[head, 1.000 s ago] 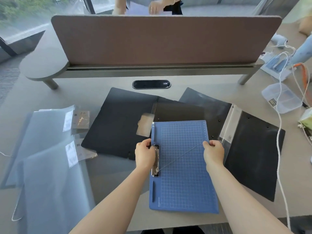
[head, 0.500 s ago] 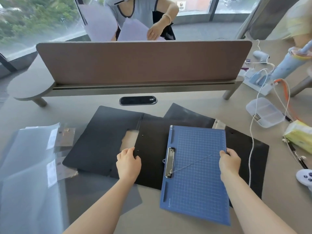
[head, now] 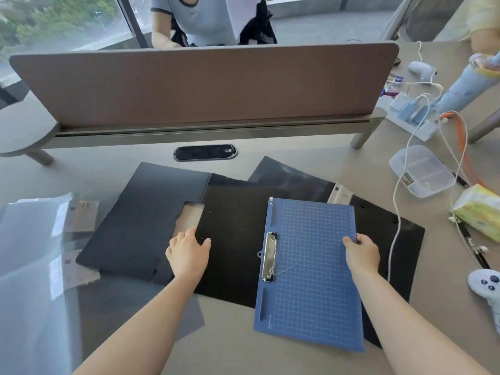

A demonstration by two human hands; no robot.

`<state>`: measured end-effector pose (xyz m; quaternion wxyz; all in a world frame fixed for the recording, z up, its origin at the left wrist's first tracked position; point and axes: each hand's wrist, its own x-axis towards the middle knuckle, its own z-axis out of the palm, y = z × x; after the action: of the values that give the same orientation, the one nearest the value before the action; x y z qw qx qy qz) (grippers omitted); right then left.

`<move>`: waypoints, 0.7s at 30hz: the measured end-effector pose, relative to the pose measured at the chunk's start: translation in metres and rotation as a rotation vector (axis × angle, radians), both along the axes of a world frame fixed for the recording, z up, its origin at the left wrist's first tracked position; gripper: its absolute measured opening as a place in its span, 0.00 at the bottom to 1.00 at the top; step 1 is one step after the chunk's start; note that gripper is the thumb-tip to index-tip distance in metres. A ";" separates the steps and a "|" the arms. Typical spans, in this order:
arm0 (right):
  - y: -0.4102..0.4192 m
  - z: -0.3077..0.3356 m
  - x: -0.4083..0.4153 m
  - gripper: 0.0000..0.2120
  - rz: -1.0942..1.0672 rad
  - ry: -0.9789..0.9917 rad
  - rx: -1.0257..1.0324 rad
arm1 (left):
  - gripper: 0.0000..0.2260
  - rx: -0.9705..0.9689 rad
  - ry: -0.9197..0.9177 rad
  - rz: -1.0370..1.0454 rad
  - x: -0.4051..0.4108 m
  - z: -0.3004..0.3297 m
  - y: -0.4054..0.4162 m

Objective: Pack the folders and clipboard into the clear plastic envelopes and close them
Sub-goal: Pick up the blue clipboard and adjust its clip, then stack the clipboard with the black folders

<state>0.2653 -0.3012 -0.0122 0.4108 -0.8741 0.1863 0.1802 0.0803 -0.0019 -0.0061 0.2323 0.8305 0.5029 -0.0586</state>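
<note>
A blue gridded clipboard (head: 311, 280) with a metal clip lies over the black folders, and my right hand (head: 361, 253) grips its right edge. My left hand (head: 188, 254) rests flat on an open black folder (head: 135, 226) near its cut-out window, fingers together on the cover. A second black folder (head: 389, 239) lies open under the clipboard, reaching to the right. Clear plastic envelopes (head: 29, 280) with white labels are stacked at the left of the desk.
A brown divider panel (head: 205, 85) stands across the back, with a person seated behind it. At the right are a clear plastic box (head: 422, 171), white cables, a tissue pack (head: 479, 215) and a white game controller (head: 487, 286). A cable port (head: 205, 152) sits mid-desk.
My left hand left the clipboard's clip and came down on the black folder to the left. My right hand shifted the clipboard to the right. The view tilted up.
</note>
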 end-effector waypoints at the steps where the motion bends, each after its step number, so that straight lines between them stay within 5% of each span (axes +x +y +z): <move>1: 0.000 -0.001 0.001 0.14 0.035 -0.003 -0.023 | 0.23 0.006 0.005 0.002 0.001 -0.001 0.000; 10: 0.014 0.004 -0.005 0.23 0.135 -0.234 -0.332 | 0.22 0.047 0.053 -0.004 0.006 -0.006 0.002; 21: 0.103 0.023 -0.058 0.13 0.682 -0.241 -0.004 | 0.16 0.031 0.071 -0.011 0.003 -0.009 0.008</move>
<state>0.2069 -0.1985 0.0111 0.3444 -0.9018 -0.1653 0.2020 0.0830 0.0063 -0.0156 0.2012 0.8342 0.5069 -0.0815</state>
